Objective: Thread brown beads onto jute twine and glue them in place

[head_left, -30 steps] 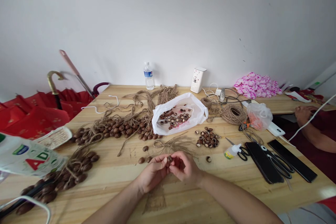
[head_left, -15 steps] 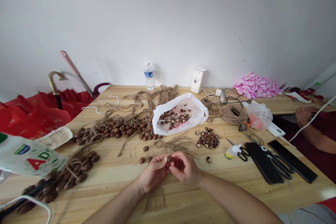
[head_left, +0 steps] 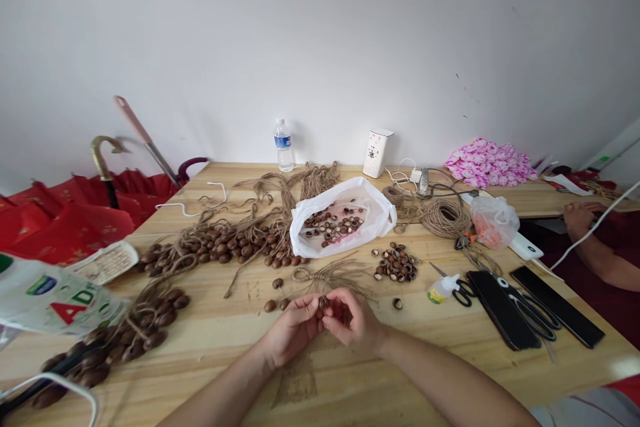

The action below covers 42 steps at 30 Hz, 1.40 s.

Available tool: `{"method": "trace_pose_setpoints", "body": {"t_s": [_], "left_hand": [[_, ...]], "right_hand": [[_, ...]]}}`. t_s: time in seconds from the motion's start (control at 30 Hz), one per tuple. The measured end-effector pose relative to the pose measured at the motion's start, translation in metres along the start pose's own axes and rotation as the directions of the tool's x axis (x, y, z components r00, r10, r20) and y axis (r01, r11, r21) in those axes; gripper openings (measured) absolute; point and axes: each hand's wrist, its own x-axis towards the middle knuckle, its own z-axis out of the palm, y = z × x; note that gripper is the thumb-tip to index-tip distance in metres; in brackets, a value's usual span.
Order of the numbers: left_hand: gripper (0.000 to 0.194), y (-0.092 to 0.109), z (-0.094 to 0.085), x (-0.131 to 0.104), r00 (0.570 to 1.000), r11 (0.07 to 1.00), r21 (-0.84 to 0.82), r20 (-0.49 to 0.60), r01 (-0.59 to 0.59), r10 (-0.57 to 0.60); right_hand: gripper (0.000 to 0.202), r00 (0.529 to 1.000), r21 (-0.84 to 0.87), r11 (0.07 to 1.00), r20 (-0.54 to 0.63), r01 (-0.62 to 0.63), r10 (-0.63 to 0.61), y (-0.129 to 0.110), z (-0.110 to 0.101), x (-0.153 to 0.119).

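Between the fingertips of both hands, over the front middle of the table, is a brown nut shell. My left hand pinches it from the left, and my right hand has its fingers closed on the other side. Just beyond the hands lies a braided twine piece with a loop and loose strands. Loose nut shells sit left of the fingers. Behind stands an open white plastic bag holding shell halves. A heap of shell halves lies to its right.
Bunches of nuts on twine spread over the left side. To the right are a glue bottle, scissors, a black phone and a twine coil. Another person's arm rests at the far right.
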Motion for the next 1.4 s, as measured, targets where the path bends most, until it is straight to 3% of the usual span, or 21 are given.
{"method": "trace_pose_setpoints", "body": {"t_s": [0.23, 0.5, 0.97, 1.4], "left_hand": [[0.012, -0.001, -0.0016, -0.0006, 1.0, 1.0, -0.014, -0.018, 0.002, -0.002], [0.014, -0.0021, -0.0038, -0.0006, 1.0, 1.0, -0.019, 0.016, 0.021, -0.021], [0.017, -0.0002, -0.0025, -0.0003, 0.999, 0.999, -0.012, 0.007, 0.033, -0.032], [0.017, 0.0019, 0.0018, -0.0009, 1.0, 0.999, 0.027, 0.004, 0.03, -0.03]], "right_hand": [[0.028, 1.0, 0.049, 0.999, -0.014, -0.001, 0.002, 0.003, 0.001, -0.0021], [0.008, 0.999, 0.11, 0.994, -0.051, -0.006, 0.012, 0.0017, 0.0017, -0.0013], [0.012, 0.992, 0.021, 0.998, -0.115, 0.054, -0.052, -0.0037, -0.0015, 0.0005], [0.016, 0.978, -0.095, 0.995, -0.209, -0.027, 0.006, -0.0013, -0.003, -0.0008]]}}
